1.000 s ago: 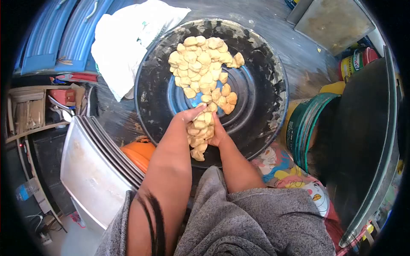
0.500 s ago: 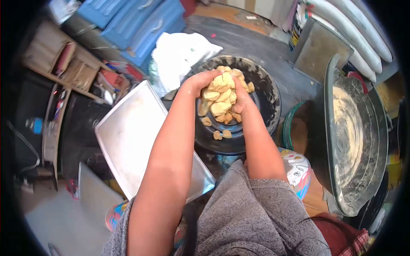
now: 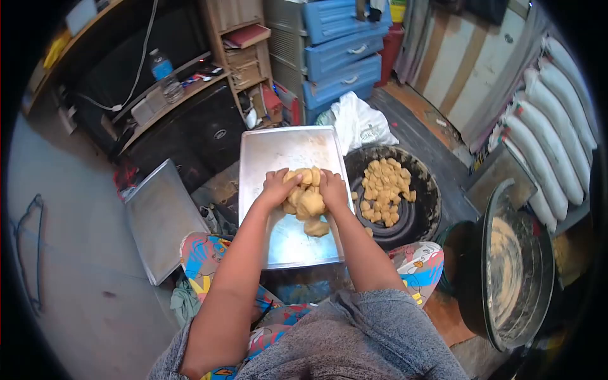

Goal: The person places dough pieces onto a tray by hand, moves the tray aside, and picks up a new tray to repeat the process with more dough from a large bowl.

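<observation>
My left hand (image 3: 279, 189) and my right hand (image 3: 333, 189) are cupped around a heap of dough pieces (image 3: 309, 202), one hand on each side. The pieces are pale yellow-brown, rounded lumps, clustered against each other over a silver metal tray (image 3: 292, 246). Whether the lowest ones touch the tray is hard to tell. To the right of the tray, a black basin (image 3: 423, 216) contains many more dough lumps (image 3: 384, 185). My fingertips curl over the far side of the heap and are partly hidden.
A large dark tub (image 3: 478, 272) with floury residue leans at the right. Stacked white sacks (image 3: 538, 145) stand behind it. A white plastic bag (image 3: 361, 123) lies beyond the basin, near blue drawers (image 3: 345, 57). Another tray (image 3: 166, 221) rests at the left, below a shelf with a water bottle (image 3: 166, 76).
Both hands have carried the dough heap from above the black basin to above the metal tray. The view has turned left, so tray and basin appear shifted to the right.
</observation>
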Action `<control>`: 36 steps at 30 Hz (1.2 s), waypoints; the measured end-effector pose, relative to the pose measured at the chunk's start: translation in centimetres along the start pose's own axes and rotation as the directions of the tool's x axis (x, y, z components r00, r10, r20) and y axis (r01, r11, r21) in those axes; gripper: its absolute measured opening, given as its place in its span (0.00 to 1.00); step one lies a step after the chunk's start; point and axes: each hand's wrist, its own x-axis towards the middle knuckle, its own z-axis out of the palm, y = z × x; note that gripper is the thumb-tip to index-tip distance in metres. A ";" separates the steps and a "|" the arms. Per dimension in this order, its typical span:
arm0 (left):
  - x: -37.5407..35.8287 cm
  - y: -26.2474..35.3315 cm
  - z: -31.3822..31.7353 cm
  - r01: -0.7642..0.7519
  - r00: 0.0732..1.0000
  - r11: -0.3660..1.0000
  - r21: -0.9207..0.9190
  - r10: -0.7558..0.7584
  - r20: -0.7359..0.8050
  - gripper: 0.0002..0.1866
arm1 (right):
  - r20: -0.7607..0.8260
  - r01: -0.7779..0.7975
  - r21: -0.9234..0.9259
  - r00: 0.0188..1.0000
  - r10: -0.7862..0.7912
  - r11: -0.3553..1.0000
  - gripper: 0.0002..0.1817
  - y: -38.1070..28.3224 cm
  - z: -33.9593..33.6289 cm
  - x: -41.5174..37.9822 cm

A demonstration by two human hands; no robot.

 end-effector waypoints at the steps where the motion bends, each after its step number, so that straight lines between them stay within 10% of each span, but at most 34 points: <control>1: -0.4 -1.0 -0.6 -0.027 0.998 0.999 -0.035 0.025 -0.058 0.38 | 0.054 0.001 -0.055 0.999 0.002 0.999 0.26 -0.4 -0.3 -0.1; 5: -1.1 -3.5 -4.1 -0.081 0.971 0.903 -0.422 0.167 0.169 0.26 | 0.237 -0.016 0.232 0.971 -0.041 0.973 0.27 2.4 -0.2 3.2; 11: -0.5 -6.0 -5.1 -0.098 0.974 0.995 -0.004 0.095 -0.205 0.18 | 0.166 0.309 -0.012 0.939 -0.303 0.951 0.32 -3.2 -2.5 1.7; 17: 4.6 -7.7 -6.8 -0.184 0.902 0.909 -0.373 0.005 -0.431 0.18 | 0.486 0.266 -0.029 0.846 -0.219 0.963 0.26 -5.0 -1.4 6.2; 22: 10.9 -5.9 -7.9 -0.209 0.844 0.916 -0.342 -0.008 -0.537 0.22 | 0.027 0.259 0.145 0.964 -0.266 0.955 0.20 -11.2 -0.8 9.3; 25: 13.2 -5.4 -7.5 -0.148 0.816 0.965 -0.217 -0.004 -0.578 0.26 | -0.368 0.549 0.203 0.810 -0.456 0.811 0.20 -12.7 2.4 11.4; 27: 14.1 -6.2 -6.8 -0.290 0.828 0.931 -0.221 0.127 -0.546 0.32 | -0.275 0.580 -0.156 0.752 -0.599 0.799 0.21 -12.9 4.4 11.8; 29: 14.2 -7.5 -6.2 -0.295 0.839 0.953 -0.070 0.223 -0.497 0.27 | 0.310 0.515 -0.592 0.855 -0.415 0.620 0.21 -10.6 7.7 11.2; 35: 13.1 -7.7 -6.8 -0.344 0.788 0.916 0.204 0.400 -0.468 0.15 | 0.322 0.592 -0.336 0.803 -0.501 0.733 0.21 -12.0 5.7 7.7; 36: 13.2 -7.9 -7.0 -0.346 0.823 0.919 0.189 0.393 -0.410 0.15 | 0.573 0.650 -0.144 0.670 -0.473 0.746 0.22 -11.5 5.5 6.8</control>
